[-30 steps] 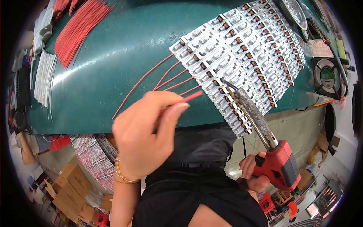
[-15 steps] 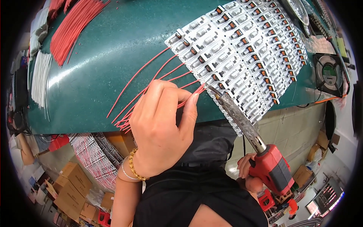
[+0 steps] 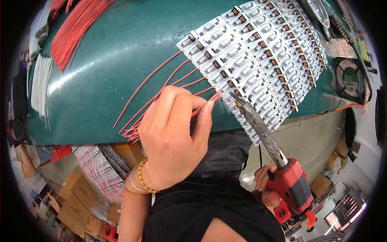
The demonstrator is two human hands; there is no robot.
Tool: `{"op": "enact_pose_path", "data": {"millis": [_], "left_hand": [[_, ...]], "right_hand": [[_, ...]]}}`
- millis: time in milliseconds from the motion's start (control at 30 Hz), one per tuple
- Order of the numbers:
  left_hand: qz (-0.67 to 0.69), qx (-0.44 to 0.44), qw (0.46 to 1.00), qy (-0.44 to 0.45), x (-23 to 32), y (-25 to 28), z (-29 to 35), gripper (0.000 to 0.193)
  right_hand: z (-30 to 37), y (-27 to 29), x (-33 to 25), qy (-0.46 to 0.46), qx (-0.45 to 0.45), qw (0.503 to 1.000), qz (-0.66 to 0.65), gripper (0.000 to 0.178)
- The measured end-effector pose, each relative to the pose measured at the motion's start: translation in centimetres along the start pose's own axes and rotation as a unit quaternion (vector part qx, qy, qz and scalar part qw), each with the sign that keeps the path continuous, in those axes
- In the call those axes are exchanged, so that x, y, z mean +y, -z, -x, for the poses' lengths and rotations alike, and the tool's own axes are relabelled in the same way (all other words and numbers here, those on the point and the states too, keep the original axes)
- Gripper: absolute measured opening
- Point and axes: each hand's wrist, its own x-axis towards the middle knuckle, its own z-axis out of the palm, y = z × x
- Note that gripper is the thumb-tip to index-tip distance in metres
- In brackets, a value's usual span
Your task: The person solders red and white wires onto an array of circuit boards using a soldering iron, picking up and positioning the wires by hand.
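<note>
My left hand pinches several thin red wires between thumb and fingers, their ends at the left edge of a panel of small white circuit boards. Other red wires run from that edge and trail to the left, partly under my hand. Wrapped round the handle of a red and black soldering gun is my right hand, partly hidden behind it. The gun's dark tip points at the panel, just right of the pinched wire ends and seemingly a little apart from them.
Bundles of red wire and white wire lie on the left of the green table. A square black fan stands at the right, with a metal dish farther back. Wired panels hang below the table near cardboard boxes.
The soldering gun's tip has moved slightly right, away from the wire ends at the panel's edge. My left hand keeps its pinch, almost in the same place.
</note>
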Motion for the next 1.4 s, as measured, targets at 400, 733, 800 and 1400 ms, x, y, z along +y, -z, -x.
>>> {"op": "enact_pose_path", "data": {"millis": [400, 733, 800, 1400], "left_hand": [[0.083, 0.043, 0.995, -0.019, 0.8, 1.2, 0.1, 0.015], [-0.036, -0.031, 0.998, -0.033, 0.8, 0.2, 0.5, 0.009], [-0.035, -0.033, 0.998, -0.031, 0.9, 0.2, 0.5, 0.009], [-0.039, 0.015, 0.996, -0.082, 0.3, -0.9, 0.5, 0.019]], "right_hand": [[-1.5, -1.0, 1.6, 0.23, -0.029, 0.972, -0.021, 0.086], [2.8, 0.6, 1.5, -0.11, 0.065, 0.991, -0.031, 0.041], [2.1, -0.2, 2.4, 0.038, 0.06, 0.993, -0.091, 0.049], [3.0, 0.3, 1.9, -0.011, 0.05, 0.997, -0.049, 0.036]]}}
